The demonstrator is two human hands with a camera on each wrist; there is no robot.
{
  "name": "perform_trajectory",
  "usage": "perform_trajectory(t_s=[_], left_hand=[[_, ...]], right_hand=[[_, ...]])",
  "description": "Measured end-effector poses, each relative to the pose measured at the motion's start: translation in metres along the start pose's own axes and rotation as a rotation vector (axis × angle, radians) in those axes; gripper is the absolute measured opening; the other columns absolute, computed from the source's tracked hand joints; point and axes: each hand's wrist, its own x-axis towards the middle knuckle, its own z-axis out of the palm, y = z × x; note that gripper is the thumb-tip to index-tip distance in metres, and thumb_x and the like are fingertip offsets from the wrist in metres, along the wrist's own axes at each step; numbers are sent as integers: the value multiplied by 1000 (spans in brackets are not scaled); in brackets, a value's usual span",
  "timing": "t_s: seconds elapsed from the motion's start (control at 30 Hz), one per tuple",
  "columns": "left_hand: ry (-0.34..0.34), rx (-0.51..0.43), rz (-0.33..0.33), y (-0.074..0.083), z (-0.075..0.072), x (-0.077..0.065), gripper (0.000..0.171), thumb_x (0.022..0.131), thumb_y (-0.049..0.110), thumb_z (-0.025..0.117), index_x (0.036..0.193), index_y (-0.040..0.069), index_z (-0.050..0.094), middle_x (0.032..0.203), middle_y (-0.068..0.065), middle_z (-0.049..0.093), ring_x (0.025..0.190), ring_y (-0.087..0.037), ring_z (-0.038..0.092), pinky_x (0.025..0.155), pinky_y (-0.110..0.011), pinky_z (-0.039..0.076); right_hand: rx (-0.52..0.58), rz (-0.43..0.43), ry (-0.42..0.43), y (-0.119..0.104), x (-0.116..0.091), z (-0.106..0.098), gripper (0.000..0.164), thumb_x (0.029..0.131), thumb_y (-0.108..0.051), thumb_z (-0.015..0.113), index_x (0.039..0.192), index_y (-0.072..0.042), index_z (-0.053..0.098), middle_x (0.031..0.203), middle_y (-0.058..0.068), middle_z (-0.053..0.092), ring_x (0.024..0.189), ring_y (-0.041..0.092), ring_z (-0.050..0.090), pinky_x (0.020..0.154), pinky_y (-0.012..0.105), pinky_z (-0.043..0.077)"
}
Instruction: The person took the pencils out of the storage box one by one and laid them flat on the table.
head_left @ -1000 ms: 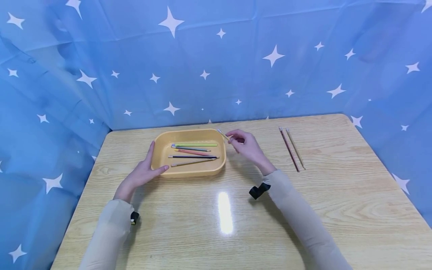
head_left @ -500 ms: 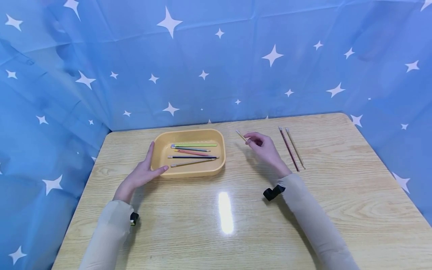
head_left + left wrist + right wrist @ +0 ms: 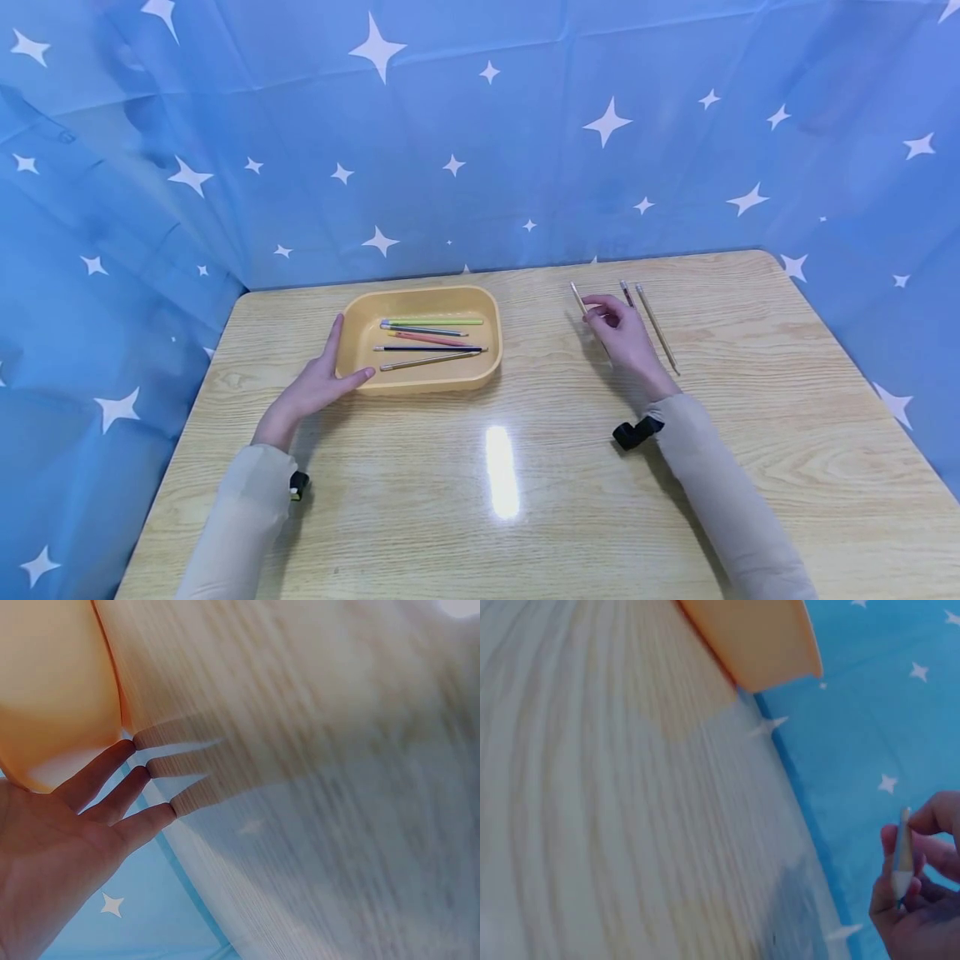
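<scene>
A yellow-orange plastic tray [image 3: 420, 387] holds several pencils, among them a lime-green pencil [image 3: 442, 322], a pink pencil [image 3: 435, 339] and a black pencil [image 3: 427, 349]. My left hand [image 3: 311, 387] rests at the tray's left end, fingers extended along its outside and thumb over the front rim. To the right of the tray, my right hand [image 3: 624, 337] pinches a gold-coloured pencil [image 3: 577, 295] between thumb and fingers, its white end pointing away from me. In the right wrist view the same pencil [image 3: 903, 862] slants up from the fingertips.
A dark red pencil [image 3: 627, 292], mostly covered by my right hand, lies beside another gold pencil [image 3: 656, 327] on the wooden table [image 3: 570, 500]. Behind the table's far edge hangs a blue curtain [image 3: 525, 150] with white stars.
My right hand has carried the gold pencil rightward from the tray's right rim to beside the two table pencils. The left hand and the tray stay in place.
</scene>
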Motion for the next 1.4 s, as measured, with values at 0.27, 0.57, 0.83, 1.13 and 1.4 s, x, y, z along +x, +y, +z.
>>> perform_trajectory(t_s=[0.27,0.57,0.83,1.13,1.4], left_hand=[[6,-3,-11,1,1,1,106,91,46,63,153,19,-19,154,-31,11,135,-51,24,107,-60,24],[1,17,-5,1,0,1,105,92,46,62,152,19,-20,153,-34,12,132,-54,26,105,-61,26],[3,6,-11,1,0,0,106,91,45,63,152,18,-20,154,-32,10,134,-52,25,106,-61,26],[0,1,-12,-1,1,1,106,91,45,63,152,18,-20,154,-33,11,134,-52,25,106,-61,24],[1,3,-18,-1,0,2,105,92,47,62,152,20,-20,154,-31,10,134,-52,25,106,-61,25]], right_hand=[[-80,9,28,14,-6,-23,33,99,-14,51,128,0,59,101,21,62,75,15,54,59,21,42],[-167,14,70,28,-12,-57,33,99,-13,51,127,3,58,102,24,62,76,15,56,58,16,44],[-276,34,53,39,-11,-84,35,99,-16,49,128,3,56,105,25,61,85,19,56,64,14,43],[-356,50,-25,58,-7,-105,36,101,-14,48,129,8,51,110,32,59,94,41,59,63,16,44],[-428,70,-75,64,1,-109,34,101,-15,48,125,9,52,110,32,58,97,43,57,76,47,47]])
